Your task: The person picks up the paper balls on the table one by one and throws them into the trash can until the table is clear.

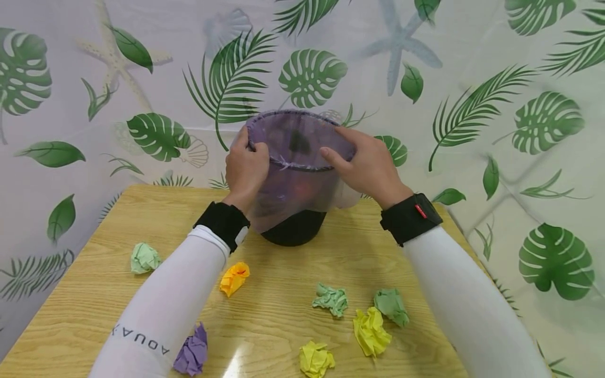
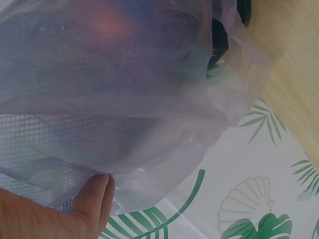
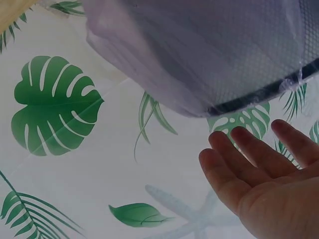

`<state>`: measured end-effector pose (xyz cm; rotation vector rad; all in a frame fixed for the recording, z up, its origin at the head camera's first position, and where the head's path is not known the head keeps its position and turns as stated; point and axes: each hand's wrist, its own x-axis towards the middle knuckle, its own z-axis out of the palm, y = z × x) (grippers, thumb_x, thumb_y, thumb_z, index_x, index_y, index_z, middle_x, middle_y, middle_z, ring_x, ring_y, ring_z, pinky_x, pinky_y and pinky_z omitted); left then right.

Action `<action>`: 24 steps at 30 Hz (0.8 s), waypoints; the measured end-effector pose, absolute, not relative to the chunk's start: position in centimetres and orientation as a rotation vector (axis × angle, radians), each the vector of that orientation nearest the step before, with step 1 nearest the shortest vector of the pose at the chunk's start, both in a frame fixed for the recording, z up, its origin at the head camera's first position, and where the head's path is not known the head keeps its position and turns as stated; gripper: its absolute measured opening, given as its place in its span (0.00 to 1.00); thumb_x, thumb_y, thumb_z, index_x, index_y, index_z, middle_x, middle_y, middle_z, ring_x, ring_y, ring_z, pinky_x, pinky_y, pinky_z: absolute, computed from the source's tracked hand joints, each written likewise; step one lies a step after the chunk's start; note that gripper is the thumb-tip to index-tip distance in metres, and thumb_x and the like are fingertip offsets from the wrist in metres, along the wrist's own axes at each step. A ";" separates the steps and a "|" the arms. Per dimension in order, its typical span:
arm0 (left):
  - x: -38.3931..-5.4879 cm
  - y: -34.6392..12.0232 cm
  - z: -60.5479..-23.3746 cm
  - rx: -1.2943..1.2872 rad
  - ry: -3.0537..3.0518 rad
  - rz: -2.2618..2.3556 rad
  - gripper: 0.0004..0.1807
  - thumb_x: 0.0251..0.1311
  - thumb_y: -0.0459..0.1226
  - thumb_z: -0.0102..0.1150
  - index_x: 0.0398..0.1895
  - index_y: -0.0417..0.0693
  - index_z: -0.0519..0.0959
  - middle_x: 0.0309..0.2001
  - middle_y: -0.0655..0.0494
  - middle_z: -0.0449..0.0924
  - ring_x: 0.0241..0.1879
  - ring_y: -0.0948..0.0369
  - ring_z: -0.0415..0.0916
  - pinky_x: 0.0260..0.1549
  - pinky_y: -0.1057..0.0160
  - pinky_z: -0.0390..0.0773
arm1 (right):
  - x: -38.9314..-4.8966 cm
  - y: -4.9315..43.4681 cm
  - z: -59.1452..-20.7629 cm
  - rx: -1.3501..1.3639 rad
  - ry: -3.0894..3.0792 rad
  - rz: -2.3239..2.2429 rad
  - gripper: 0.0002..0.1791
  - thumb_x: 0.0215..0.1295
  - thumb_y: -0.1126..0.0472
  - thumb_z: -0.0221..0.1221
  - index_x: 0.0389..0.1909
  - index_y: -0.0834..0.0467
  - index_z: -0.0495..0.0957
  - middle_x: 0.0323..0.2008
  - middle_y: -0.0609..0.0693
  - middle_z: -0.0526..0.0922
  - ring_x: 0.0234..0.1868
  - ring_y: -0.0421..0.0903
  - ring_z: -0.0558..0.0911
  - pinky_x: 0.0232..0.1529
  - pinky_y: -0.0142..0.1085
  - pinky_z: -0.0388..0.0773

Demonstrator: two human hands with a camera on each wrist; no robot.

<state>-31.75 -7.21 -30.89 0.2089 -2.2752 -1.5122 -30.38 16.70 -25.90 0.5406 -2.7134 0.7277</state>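
Observation:
A black mesh trash can [image 1: 292, 231] stands at the back of the table, its lower part bare. A thin purple trash bag [image 1: 288, 191] lines it and folds over the rim, hanging loosely outside. My left hand [image 1: 247, 170] grips the bag at the left of the rim; in the left wrist view its fingers [image 2: 94, 199] lie against the film over the mesh. At the right of the rim is my right hand [image 1: 371, 168], thumb toward the mouth. The right wrist view shows its fingers [image 3: 249, 174] spread and relaxed, just off the bag-covered rim.
Crumpled paper balls lie on the wooden table [image 1: 264, 325]: an orange one [image 1: 233, 278], a purple one [image 1: 191, 350], green ones [image 1: 144, 258] and yellow ones [image 1: 372, 332]. Behind the table hangs a leaf-patterned sheet [image 1: 302, 31].

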 end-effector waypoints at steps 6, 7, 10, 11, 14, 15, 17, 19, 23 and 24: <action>-31.9 -7.2 -31.0 0.213 -2.276 -1.510 0.35 0.70 0.44 0.41 0.81 0.55 0.59 0.77 0.58 0.64 0.63 0.53 0.72 0.58 0.49 0.70 | -28.7 18.6 -26.4 0.549 -2.684 0.727 0.42 0.72 0.38 0.58 0.78 0.57 0.62 0.75 0.58 0.67 0.75 0.58 0.64 0.72 0.53 0.60; -31.9 -7.2 -31.0 0.212 -2.276 -1.511 0.35 0.70 0.44 0.41 0.81 0.55 0.59 0.77 0.58 0.64 0.62 0.54 0.73 0.58 0.49 0.70 | -28.5 18.9 -26.5 0.547 -2.687 0.712 0.43 0.72 0.38 0.58 0.78 0.58 0.62 0.75 0.58 0.67 0.75 0.58 0.64 0.72 0.54 0.60; -31.9 -7.3 -31.1 0.210 -2.272 -1.512 0.35 0.70 0.44 0.42 0.81 0.55 0.59 0.76 0.57 0.65 0.59 0.53 0.73 0.56 0.49 0.71 | -27.8 19.6 -26.8 0.533 -2.709 0.678 0.45 0.71 0.36 0.57 0.79 0.59 0.59 0.75 0.60 0.65 0.76 0.60 0.63 0.72 0.56 0.59; -31.9 -7.3 -31.1 0.210 -2.269 -1.512 0.35 0.70 0.44 0.42 0.81 0.55 0.59 0.76 0.57 0.66 0.58 0.53 0.73 0.55 0.49 0.71 | -27.6 19.8 -26.9 0.528 -2.716 0.671 0.46 0.71 0.36 0.57 0.79 0.59 0.59 0.75 0.61 0.65 0.76 0.61 0.62 0.72 0.57 0.58; -31.9 -7.4 -31.1 0.213 -2.269 -1.513 0.35 0.70 0.44 0.42 0.81 0.55 0.60 0.75 0.56 0.66 0.58 0.53 0.74 0.55 0.49 0.71 | -26.9 20.4 -27.5 0.520 -2.734 0.646 0.47 0.71 0.35 0.57 0.80 0.60 0.57 0.76 0.63 0.63 0.75 0.63 0.61 0.71 0.60 0.58; -31.9 -7.4 -31.0 0.211 -2.269 -1.518 0.35 0.70 0.44 0.42 0.81 0.55 0.60 0.75 0.56 0.66 0.58 0.53 0.73 0.55 0.49 0.71 | -26.7 20.6 -27.7 0.516 -2.739 0.636 0.47 0.71 0.35 0.56 0.80 0.60 0.57 0.76 0.63 0.63 0.75 0.64 0.61 0.71 0.60 0.58; -31.9 -7.3 -31.0 0.209 -2.270 -1.526 0.35 0.70 0.44 0.42 0.81 0.55 0.59 0.76 0.56 0.65 0.60 0.53 0.73 0.57 0.49 0.71 | -26.2 21.1 -28.1 0.502 -2.750 0.628 0.47 0.71 0.35 0.56 0.80 0.60 0.56 0.76 0.64 0.62 0.75 0.65 0.61 0.71 0.61 0.57; -31.9 -7.3 -31.0 0.208 -2.271 -1.529 0.35 0.70 0.44 0.42 0.81 0.55 0.59 0.76 0.56 0.65 0.62 0.54 0.72 0.58 0.49 0.70 | -25.7 21.7 -28.6 0.490 -2.759 0.613 0.48 0.71 0.35 0.56 0.80 0.61 0.55 0.76 0.65 0.61 0.75 0.66 0.61 0.70 0.62 0.57; -31.9 -7.3 -31.1 0.202 -2.263 -1.526 0.35 0.70 0.44 0.42 0.81 0.55 0.60 0.76 0.57 0.66 0.61 0.54 0.73 0.57 0.49 0.71 | -25.0 22.7 -29.7 0.456 -2.772 0.606 0.50 0.71 0.35 0.56 0.80 0.62 0.54 0.76 0.66 0.61 0.74 0.67 0.61 0.69 0.62 0.59; -31.9 -7.3 -31.1 0.200 -2.261 -1.522 0.35 0.70 0.44 0.42 0.81 0.55 0.60 0.75 0.57 0.66 0.60 0.54 0.73 0.56 0.49 0.71 | -24.8 22.9 -30.1 0.445 -2.779 0.599 0.50 0.71 0.34 0.56 0.80 0.63 0.54 0.76 0.67 0.61 0.74 0.67 0.62 0.69 0.62 0.59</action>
